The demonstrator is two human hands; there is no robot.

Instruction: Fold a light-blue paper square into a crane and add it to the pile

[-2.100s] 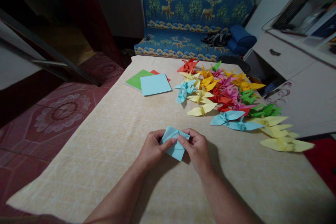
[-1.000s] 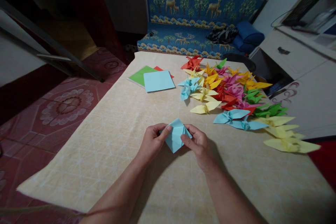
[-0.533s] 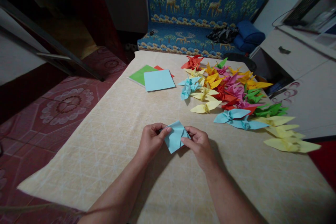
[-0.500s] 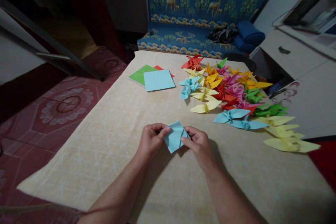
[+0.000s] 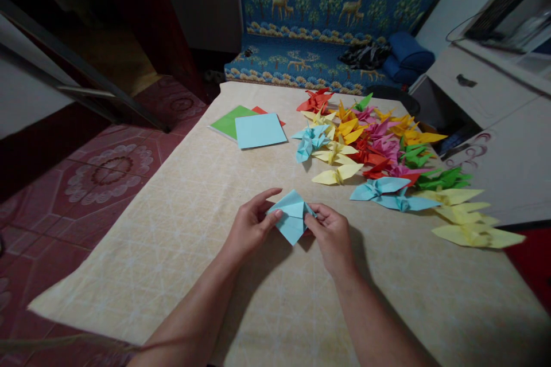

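A light-blue sheet of origami paper (image 5: 291, 219), folded into a small diamond, is held just over the table in front of me. My left hand (image 5: 253, 222) pinches its left corner, thumb on top and index finger raised off the paper. At the right corner my right hand (image 5: 330, 232) grips a flap between thumb and fingers, and that flap stands slightly lifted. The fingers under the paper are partly hidden. To the right lie folded paper cranes in several colours, the nearest being a pale-yellow crane (image 5: 337, 174) and a light-blue crane (image 5: 379, 188).
Flat square sheets lie toward the back left: a blue sheet (image 5: 260, 131) over a green sheet (image 5: 230, 120) and a red one. A cream patterned cloth (image 5: 172, 252) covers the table. Behind it stands a blue sofa (image 5: 293, 40); a white cabinet (image 5: 486, 103) is at the right.
The folded paper has shifted slightly right and turned. My right hand has lifted a flap at its right side, and my left index finger has come up off the paper.
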